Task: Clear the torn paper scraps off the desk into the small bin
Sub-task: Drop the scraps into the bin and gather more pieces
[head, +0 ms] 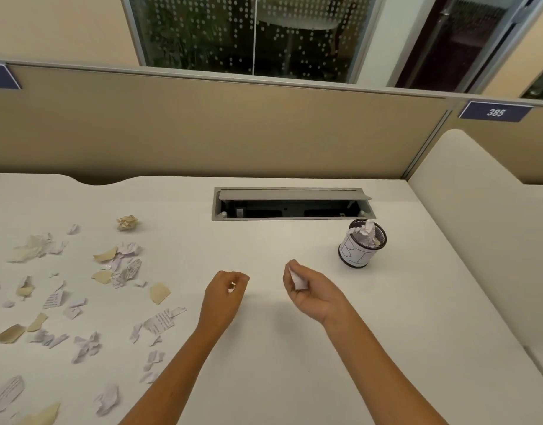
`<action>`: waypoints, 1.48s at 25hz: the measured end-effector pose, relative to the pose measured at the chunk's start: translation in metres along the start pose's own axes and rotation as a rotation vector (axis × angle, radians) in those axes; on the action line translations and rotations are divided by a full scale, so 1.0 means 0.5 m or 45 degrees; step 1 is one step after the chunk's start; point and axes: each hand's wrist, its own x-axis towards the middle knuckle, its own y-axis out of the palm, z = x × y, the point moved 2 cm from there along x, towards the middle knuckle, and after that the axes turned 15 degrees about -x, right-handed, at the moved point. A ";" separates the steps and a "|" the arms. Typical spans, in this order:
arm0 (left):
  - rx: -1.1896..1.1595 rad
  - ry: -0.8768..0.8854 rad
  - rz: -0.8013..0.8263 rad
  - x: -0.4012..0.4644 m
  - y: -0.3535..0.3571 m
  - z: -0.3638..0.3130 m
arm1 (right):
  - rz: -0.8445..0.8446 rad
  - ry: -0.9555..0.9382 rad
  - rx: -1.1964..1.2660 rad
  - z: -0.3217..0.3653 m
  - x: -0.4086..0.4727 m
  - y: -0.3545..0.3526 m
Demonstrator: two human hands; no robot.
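- Worktop [294, 348]: pale, wide; bare over the right half, littered on the left.
- Paper scraps [80, 302]: many torn pieces, white printed and tan, lying flat and scattered over the left side of the worktop, well apart from the bin. No common direction; each strip lies its own way.
- Crumpled tan ball [127, 223]: at the far edge of the scatter, on its own.
- Small bin [362, 243]: dark mesh cup with a white paper label wrapped round it, upright, mouth facing up, long axis vertical. Stands at right, just in front of the cable hatch [291, 204]. Crumpled white paper already rises above its rim.
- Right hand [310, 291]: fingers curled round a white scrap [298, 280], held above the worktop, near the bin but short of it. The scrap's longer side appears to run roughly up the palm, though the fingers hide much of it.
- Left hand [225, 291]: curled closed, just left of the right hand; a small pale bit shows between the fingers, probably a scrap, too small to be sure.
- Step in hand: carrying a picked-up piece toward the bin.
- Next move calls for: bringing the right hand over the bin's mouth and releasing above the heaped paper, which looks likely to shed a loose piece.
- Progress: early; most scraps remain.
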 end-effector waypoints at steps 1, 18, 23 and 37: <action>0.119 0.025 -0.010 0.000 0.004 0.017 | -0.029 -0.053 -0.030 0.038 -0.004 -0.012; 0.882 0.249 -0.050 -0.051 0.016 0.106 | -0.730 -0.862 -1.662 0.436 0.033 -0.167; 0.888 0.248 -0.051 -0.052 0.018 0.106 | -1.062 -1.036 -1.928 0.458 0.013 -0.175; 0.893 0.245 -0.057 -0.048 0.017 0.118 | -1.045 -0.369 -2.921 0.385 0.120 -0.129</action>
